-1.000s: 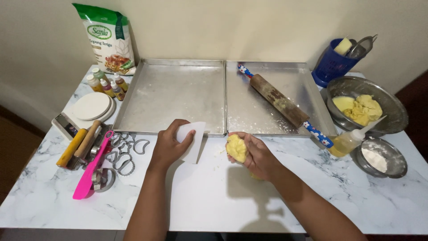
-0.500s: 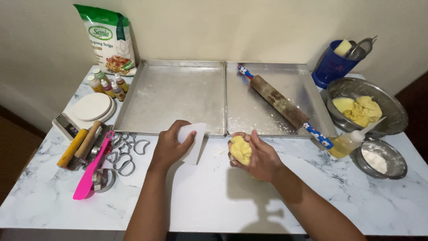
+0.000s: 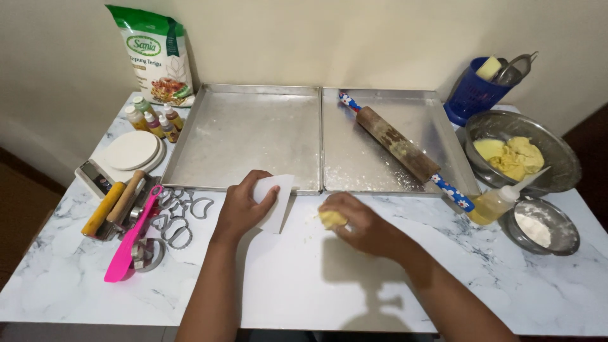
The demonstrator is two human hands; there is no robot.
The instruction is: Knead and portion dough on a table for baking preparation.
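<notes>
Head view, step in hand: the right hand [image 3: 358, 221] curls down over a lump of yellow dough [image 3: 332, 218], pressing it onto the marble table [image 3: 304, 285] just in front of the two trays; it looks like the dough is being set down and flattened for working.
Left hand: the left hand [image 3: 244, 209] grips a white scraper card [image 3: 275, 201] by its edge, the blade resting on the table near the front rim of the left tray [image 3: 247, 136].
Next move: I judge it calls for the rolling pin [image 3: 399, 145], which lies slantwise in the right tray [image 3: 380, 164] (well within the right hand's reach).
Around: metal cookie cutters [image 3: 180, 218] and a pink spatula [image 3: 130, 237] lie toward the left edge; a steel bowl of more dough [image 3: 516, 155], a squeeze bottle [image 3: 497, 201] and a small flour bowl [image 3: 541, 228] sit near the right edge.
In the way: nothing between the hands.
</notes>
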